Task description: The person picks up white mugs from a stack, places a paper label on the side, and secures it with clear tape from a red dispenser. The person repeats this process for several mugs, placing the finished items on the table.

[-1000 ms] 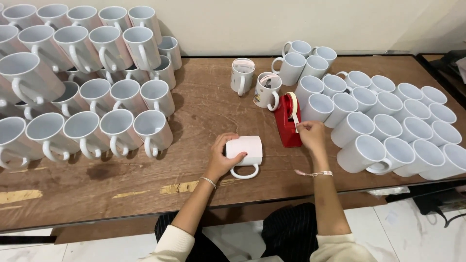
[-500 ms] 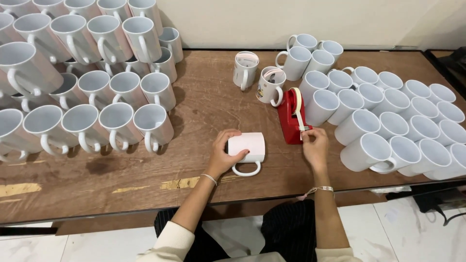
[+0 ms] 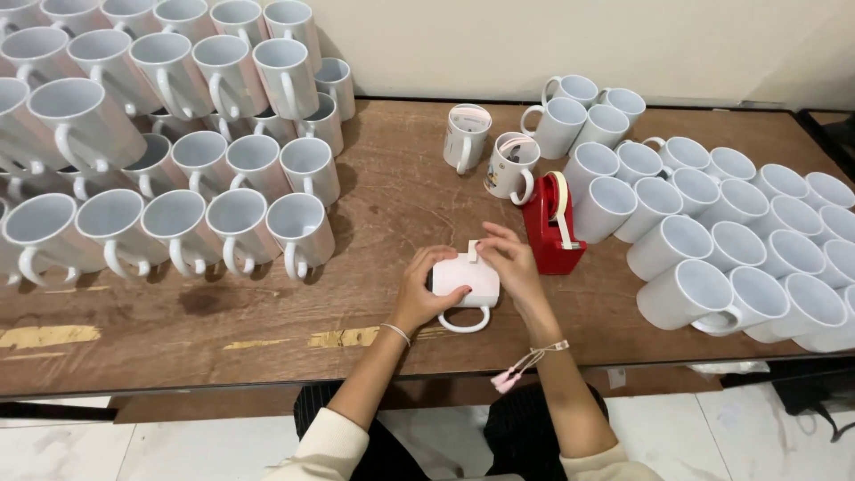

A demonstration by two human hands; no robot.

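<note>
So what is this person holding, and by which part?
The left hand grips a white mug lying sideways, by its body; the right hand pinches a tape strip.

White mugs (image 3: 223,169) crowd the wooden table's (image 3: 401,187) left and right; two apparently printed mugs (image 3: 488,151) stand mid-table.

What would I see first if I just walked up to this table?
Lots and lots of white mugs: a stacked pile at the table's left end and rows lying on their sides at the right. In the middle, near the front edge, the left hand holds one white mug lying on its side, while the right hand presses a small strip of tape on it. A red tape dispenser stands just beside the right hand.
</note>
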